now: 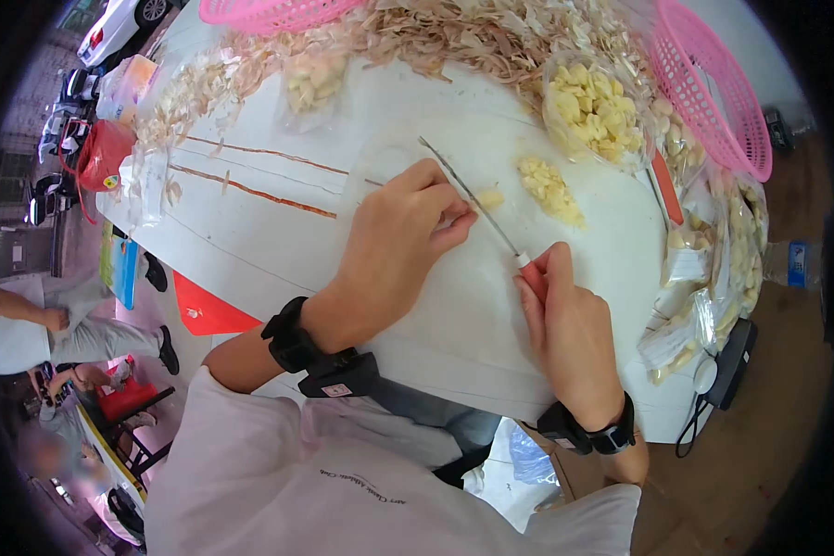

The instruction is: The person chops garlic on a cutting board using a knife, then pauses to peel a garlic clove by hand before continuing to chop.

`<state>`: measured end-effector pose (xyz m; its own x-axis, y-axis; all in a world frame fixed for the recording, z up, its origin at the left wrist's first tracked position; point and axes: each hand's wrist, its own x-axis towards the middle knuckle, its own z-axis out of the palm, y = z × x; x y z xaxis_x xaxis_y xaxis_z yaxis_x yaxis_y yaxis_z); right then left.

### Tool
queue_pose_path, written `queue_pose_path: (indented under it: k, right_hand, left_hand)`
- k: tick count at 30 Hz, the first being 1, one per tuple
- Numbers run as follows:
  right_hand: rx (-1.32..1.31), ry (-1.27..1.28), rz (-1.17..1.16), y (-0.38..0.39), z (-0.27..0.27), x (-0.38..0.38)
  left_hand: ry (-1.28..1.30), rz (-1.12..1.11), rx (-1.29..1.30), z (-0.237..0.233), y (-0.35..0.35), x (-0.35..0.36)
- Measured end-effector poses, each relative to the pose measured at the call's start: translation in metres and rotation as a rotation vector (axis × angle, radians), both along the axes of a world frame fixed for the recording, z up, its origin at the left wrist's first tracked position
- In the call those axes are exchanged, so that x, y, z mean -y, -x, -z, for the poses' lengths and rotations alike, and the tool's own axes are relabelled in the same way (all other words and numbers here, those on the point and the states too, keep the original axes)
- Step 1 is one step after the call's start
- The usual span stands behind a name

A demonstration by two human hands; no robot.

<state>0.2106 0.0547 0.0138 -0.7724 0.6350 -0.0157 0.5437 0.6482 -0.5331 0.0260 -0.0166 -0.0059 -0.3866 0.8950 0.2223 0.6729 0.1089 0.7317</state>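
My right hand is closed round the red handle of a knife, whose thin blade points up and left over a pale cutting board. My left hand is pinched close to the blade, its fingertips on a garlic clove mostly hidden by them. A pale garlic piece shows just right of the blade. Further right lies a small heap of cut garlic. Behind it stands a clear bag of peeled garlic cloves.
Dry garlic skins cover the table's far side. Another bag of cloves lies back left. Pink baskets stand at the far edge and right. A red-handled tool and bagged garlic lie right. People are at left.
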Motion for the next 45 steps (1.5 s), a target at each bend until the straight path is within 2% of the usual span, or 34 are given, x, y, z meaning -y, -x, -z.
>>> queue_pose_path:
  k: [14,19,22,24,27,45]
  right_hand:
    - [0.101,-0.091,-0.008,0.0071,0.0005,0.0024]
    - [0.157,-0.132,-0.036,0.0079,-0.0014,0.0021]
    - [0.150,-0.114,-0.007,0.0057,0.0008,0.0003]
    - [-0.002,0.026,-0.026,0.0004,0.0000,-0.0057]
    - [-0.013,0.056,-0.034,-0.0006,-0.0024,-0.0058]
    - [0.060,-0.032,-0.025,0.0029,-0.0030,-0.0011]
  left_hand:
    - [-0.044,0.034,-0.050,0.0020,0.0009,0.0003]
    - [-0.049,0.033,0.007,0.0018,0.0010,0.0006]
    - [-0.046,0.027,0.029,0.0018,0.0016,0.0006]
    - [-0.046,0.020,0.023,0.0014,0.0021,0.0008]
    - [-0.054,0.026,0.042,0.0000,0.0017,0.0016]
    - [-0.005,0.034,0.012,-0.0006,0.0033,0.0007]
